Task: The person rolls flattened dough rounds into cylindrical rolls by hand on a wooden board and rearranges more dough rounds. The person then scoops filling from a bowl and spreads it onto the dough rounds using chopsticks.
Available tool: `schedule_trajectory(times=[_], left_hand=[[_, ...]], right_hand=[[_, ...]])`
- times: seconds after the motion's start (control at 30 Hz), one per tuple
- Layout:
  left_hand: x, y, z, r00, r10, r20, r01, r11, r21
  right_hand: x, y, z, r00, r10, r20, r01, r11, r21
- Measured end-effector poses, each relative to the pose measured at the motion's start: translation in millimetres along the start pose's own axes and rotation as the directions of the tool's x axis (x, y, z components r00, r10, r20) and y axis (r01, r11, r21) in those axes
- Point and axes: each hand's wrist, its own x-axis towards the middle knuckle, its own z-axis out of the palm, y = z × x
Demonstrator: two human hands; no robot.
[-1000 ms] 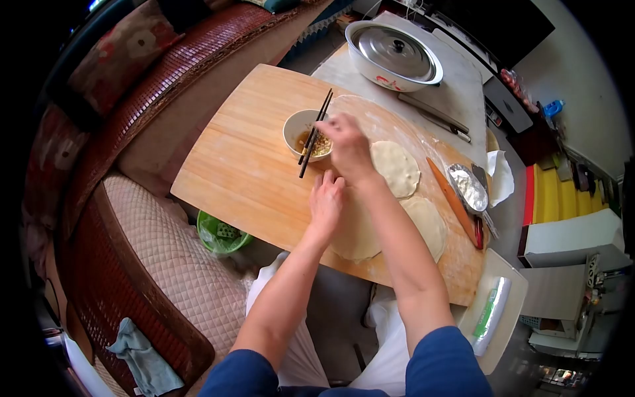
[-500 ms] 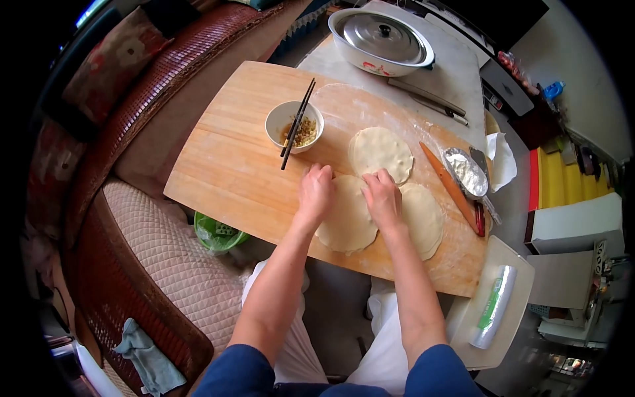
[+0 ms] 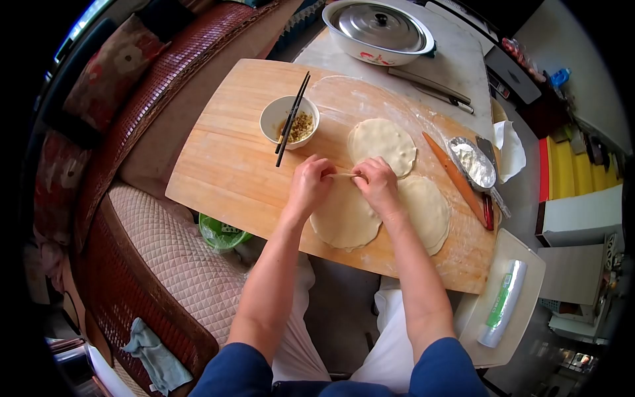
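A round, flat sheet of dough [image 3: 345,218] lies near the front edge of the wooden board. My left hand [image 3: 311,182] pinches its far edge on the left, and my right hand [image 3: 378,184] pinches the same edge on the right. Between my fingers that edge is lifted a little and looks folded or rolled. Behind my right hand rests another dough round [image 3: 383,147], and a third round [image 3: 423,213] lies to the right, partly behind my right wrist. Beyond my left hand stands a white bowl [image 3: 268,124] of chopped filling, with black chopsticks [image 3: 293,119] across its rim.
The wooden board [image 3: 225,145] is dusted with flour at its right. A rolling pin [image 3: 455,177] and a dish of flour [image 3: 473,164] lie there. Behind stands a lidded basin [image 3: 370,53] near a long knife-like tool [image 3: 430,88]. A plastic wrap roll [image 3: 504,304] lies on a tray at right.
Both hands have moved slightly away from me at the dough's far edge, which is now raised between the fingers. The whole view has shifted slightly.
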Motion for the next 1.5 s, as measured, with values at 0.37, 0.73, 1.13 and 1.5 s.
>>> schedule_trajectory(times=[0.37,0.73,1.13,1.5], left_hand=[[-6.2,-6.2,-4.5,0.992,0.126,-0.022,-0.122,0.983,0.14],[-4.9,8.7,-1.3,0.998,0.043,0.052,-0.053,0.974,0.219],[-8.7,7.6,-4.3,0.988,0.085,0.13,-0.11,0.973,0.205],[-15.9,16.0,-22.7,0.964,0.117,0.24,-0.157,0.976,0.152]], right_hand=[[-9.2,8.7,-1.9,0.977,-0.214,0.008,0.214,0.976,-0.032],[-4.9,-3.0,-6.5,0.998,-0.007,0.065,0.004,0.999,0.04],[-13.6,6.0,4.2,0.997,-0.012,0.078,0.021,0.993,-0.116],[-18.7,-4.2,-23.7,0.981,-0.069,0.183,0.069,0.998,0.01]])
